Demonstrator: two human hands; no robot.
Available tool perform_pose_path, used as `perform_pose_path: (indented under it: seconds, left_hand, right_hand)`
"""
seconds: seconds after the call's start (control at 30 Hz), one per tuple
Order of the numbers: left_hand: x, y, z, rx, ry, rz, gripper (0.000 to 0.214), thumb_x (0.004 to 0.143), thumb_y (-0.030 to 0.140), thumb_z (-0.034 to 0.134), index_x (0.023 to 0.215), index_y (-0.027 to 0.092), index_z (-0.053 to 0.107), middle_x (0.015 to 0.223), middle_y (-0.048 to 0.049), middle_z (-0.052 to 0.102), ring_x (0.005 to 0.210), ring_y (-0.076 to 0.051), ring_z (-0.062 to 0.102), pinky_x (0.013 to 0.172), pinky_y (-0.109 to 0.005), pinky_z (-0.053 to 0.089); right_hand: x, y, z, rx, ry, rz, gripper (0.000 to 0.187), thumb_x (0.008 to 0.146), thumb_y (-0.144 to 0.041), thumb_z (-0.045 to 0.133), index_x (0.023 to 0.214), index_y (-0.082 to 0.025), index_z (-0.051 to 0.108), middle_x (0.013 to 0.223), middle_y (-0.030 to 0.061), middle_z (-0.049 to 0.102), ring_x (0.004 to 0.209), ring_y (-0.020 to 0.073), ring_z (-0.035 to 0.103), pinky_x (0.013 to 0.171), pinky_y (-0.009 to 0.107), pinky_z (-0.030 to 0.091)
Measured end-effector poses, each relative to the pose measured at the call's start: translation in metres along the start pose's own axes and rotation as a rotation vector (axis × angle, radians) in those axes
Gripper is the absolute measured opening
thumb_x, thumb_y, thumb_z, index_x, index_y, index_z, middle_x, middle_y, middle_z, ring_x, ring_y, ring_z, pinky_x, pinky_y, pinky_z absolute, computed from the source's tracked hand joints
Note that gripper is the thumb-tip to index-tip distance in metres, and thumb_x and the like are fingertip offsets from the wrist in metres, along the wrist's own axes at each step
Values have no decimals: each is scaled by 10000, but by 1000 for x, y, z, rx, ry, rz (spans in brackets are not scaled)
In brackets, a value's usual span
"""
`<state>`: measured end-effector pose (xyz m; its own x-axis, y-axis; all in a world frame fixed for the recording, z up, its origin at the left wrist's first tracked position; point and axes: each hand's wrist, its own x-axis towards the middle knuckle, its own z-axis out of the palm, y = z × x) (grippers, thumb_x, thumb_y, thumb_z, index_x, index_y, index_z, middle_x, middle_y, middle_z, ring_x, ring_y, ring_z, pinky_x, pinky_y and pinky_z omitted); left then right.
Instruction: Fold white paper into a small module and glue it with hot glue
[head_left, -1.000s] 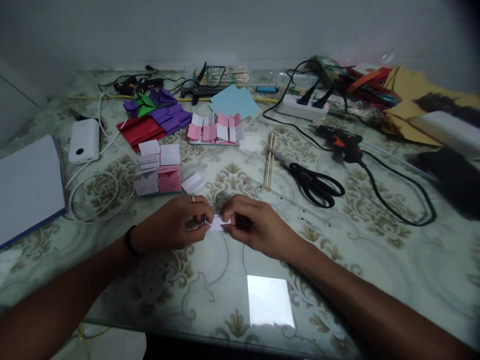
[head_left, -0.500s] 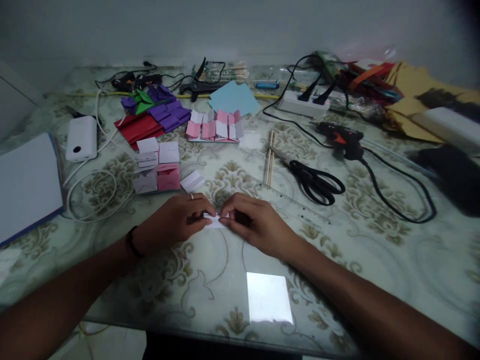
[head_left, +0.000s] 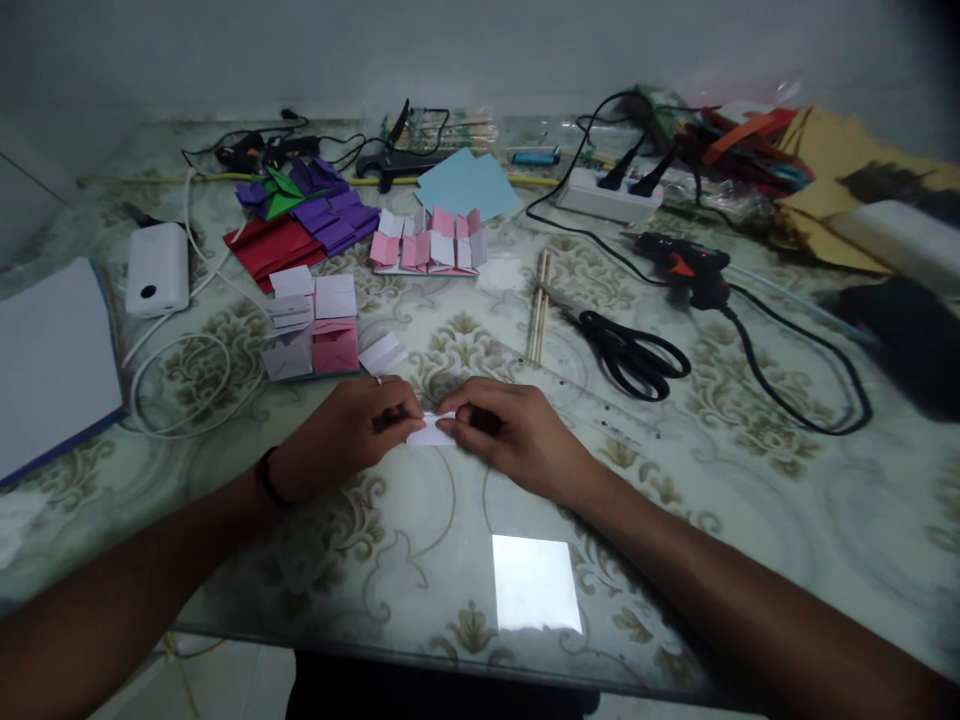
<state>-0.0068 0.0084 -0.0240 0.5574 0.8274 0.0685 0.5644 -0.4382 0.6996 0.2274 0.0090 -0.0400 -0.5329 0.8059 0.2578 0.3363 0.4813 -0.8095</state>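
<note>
A small white piece of paper (head_left: 430, 433) with a folded upper edge lies between my two hands on the table. My left hand (head_left: 376, 422), a ring on one finger, pinches its left end between thumb and fingers. The right end is pinched by my right hand (head_left: 504, 428); the fingertips of both hands nearly meet. Just beyond my left hand rests another creased white paper piece (head_left: 383, 353). Farther left stand stacks of folded pink and white papers (head_left: 335, 345), and a second pink and white group (head_left: 429, 244) sits behind them.
Black-handled scissors (head_left: 630, 350), wooden sticks (head_left: 538, 310) and a clear ruler (head_left: 600, 405) lie to the right. Behind them are a glue gun (head_left: 690, 270) and a power strip (head_left: 609, 197). On the left are a white power bank (head_left: 157, 270), a coiled cable (head_left: 180, 385) and a notebook (head_left: 56, 360).
My fingers have shifted slightly along the white paper, and more of its folded edge shows. The whole view has tilted a little; the other things lie as before.
</note>
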Motion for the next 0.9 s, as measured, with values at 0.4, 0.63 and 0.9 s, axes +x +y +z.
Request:
perform_pose_path:
  seconds: [0.4,0.63,0.9]
  left_hand:
    - [1,-3,2,0,10,9,95,936,175,628,842,181,637,890,-24,700,795,-164,642,742,-292,468]
    - [1,-2,3,-2,17,18,112,933,155,629,823,179,632,896,-27,697,820,-170,646,750,-300,467]
    - [1,3,2,-21,51,-30,86,880,142,705,828,170,643,810,11,655,701,-124,589,660,-259,428]
  right_hand:
    - [2,2,0,-1,-2,13,110,939,-162,672,995,-202,758,882,28,718,684,126,629,650,241,478]
    - [3,3,0,23,-5,41,117,916,-134,689,989,-191,761,915,23,737,624,99,588,602,225,444]
    - [1,3,0,9,-10,30,116,919,-123,682,982,-188,755,879,17,722,638,107,594,602,230,436]
